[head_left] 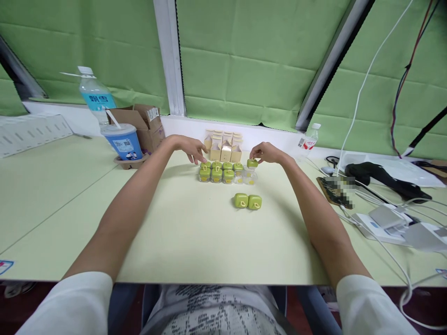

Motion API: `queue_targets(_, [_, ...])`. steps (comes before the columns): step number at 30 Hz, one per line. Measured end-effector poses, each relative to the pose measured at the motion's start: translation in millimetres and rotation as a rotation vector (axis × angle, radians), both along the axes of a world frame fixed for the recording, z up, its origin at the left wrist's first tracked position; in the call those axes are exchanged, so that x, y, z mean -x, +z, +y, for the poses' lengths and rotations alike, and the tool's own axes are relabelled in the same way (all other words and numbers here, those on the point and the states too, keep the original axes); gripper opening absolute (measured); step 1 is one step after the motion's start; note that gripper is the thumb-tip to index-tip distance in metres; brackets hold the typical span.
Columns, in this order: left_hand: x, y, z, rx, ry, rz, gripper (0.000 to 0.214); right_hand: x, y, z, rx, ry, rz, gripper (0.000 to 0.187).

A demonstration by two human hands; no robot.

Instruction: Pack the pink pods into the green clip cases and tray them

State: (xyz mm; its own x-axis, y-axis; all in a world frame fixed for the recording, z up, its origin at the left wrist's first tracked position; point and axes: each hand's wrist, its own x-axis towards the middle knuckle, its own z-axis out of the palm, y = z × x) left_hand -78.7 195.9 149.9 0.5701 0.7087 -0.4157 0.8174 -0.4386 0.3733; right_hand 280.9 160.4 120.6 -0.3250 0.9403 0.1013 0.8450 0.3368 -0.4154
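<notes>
Two rows of small clear jars stand close together at the middle of the table, most topped with a green lid. At the right end, a jar in the front row is lidless. My right hand pinches a green lid from above, over the rear right corner of the group; whether it rests on a jar is unclear. My left hand hovers at the rear left jar, fingers apart, holding nothing. Nearer me lie two loose green lids, side by side.
Behind the jars are several small open cream boxes. Leftward stand a blue cup in a carrier, a cardboard box and a water bottle. On the right are a small bottle, a circuit board and white cables.
</notes>
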Motion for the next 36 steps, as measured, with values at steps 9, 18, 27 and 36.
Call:
queue_targets(9, [0, -0.1, 0, -0.004, 0.008, -0.018, 0.126, 2, -7.4, 7, 0.065, 0.085, -0.003, 0.025])
queue_targets(18, [0, -1.6, 2, -0.001, 0.001, -0.017, 0.127, 5, -15.9, 15, 0.16, 0.062, -0.115, 0.029])
queue_targets(27, [-2, -8.8, 8, 0.066, -0.047, 0.008, 0.135, 5, -28.8, 18, 0.238, 0.017, -0.039, 0.04])
queue_targets(36, [-2, -9.5, 9, 0.059, -0.014, 0.01, 0.134, 11, 1.6, -3, 0.191, 0.008, -0.211, 0.046])
